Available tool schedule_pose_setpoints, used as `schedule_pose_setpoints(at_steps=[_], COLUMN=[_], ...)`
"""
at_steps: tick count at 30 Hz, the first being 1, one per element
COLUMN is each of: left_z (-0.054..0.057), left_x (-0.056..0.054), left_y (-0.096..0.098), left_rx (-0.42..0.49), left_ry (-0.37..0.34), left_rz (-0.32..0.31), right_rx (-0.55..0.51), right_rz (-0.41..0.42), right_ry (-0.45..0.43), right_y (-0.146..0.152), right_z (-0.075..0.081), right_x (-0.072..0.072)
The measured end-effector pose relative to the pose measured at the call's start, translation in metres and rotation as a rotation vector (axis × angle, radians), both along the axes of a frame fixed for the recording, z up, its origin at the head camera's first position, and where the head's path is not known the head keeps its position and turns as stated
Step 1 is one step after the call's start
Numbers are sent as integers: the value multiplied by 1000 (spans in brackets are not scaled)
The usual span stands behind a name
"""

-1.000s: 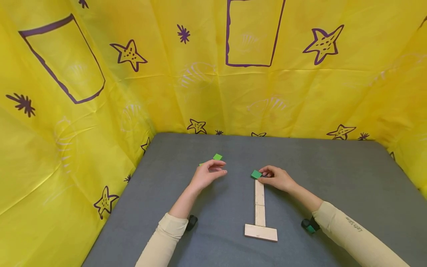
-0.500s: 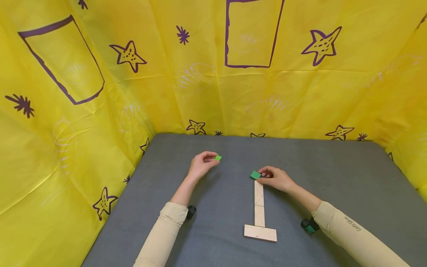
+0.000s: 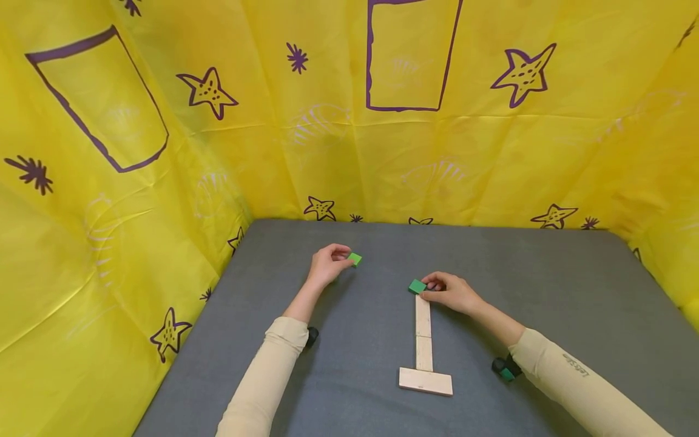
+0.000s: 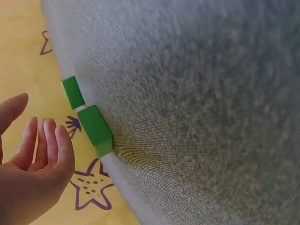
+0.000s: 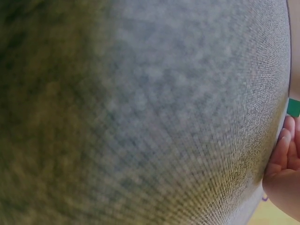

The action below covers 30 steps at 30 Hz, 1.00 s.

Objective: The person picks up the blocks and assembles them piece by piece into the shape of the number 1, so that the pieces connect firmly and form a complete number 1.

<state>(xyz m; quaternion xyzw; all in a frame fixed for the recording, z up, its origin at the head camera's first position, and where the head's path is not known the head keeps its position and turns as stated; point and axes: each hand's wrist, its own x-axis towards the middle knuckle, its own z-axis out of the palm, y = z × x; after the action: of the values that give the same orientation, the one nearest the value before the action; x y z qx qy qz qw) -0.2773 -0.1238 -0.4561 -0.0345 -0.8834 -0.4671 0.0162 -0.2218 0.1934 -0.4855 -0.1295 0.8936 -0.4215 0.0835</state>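
While right fingers (image 3: 436,277) hold green block (image 3: 417,286), left fingers (image 4: 64,146) beside lime block (image 3: 355,259)

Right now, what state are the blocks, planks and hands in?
Lengthwise wooden planks, flat, end to end
Crosswise wooden plank, flat
Left hand, fingers loosely bent, holding nothing
Light green block, resting on table
Second green block, also on table
Right hand, gripping dark green block
Dark green block, held at lengthwise planks' far end

Yellow cloth (image 3: 327,158) hung behind and beside the gray desk (image 3: 519,273). Purple starfish (image 3: 207,92) and pale fish outlines (image 3: 320,123) patterned it.
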Motion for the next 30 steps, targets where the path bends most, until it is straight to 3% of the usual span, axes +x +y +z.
schedule_pose_setpoints(at_steps=[5, 15, 22, 30], left_z=[-1, -8, -13, -15], left_x=[-4, -11, -14, -15], left_y=[0, 1, 2, 5], left_rx=[-55, -106, -171, -188], left_ry=[9, -50, -36, -23], left_rz=[-6, -39, -74, -66], right_rx=[2, 2, 5, 3], right_rz=[3, 0, 0, 2], right_ry=[4, 10, 7, 13], right_y=[-1, -2, -1, 0], right_z=[0, 1, -1, -1], right_x=[-1, 0, -1, -2])
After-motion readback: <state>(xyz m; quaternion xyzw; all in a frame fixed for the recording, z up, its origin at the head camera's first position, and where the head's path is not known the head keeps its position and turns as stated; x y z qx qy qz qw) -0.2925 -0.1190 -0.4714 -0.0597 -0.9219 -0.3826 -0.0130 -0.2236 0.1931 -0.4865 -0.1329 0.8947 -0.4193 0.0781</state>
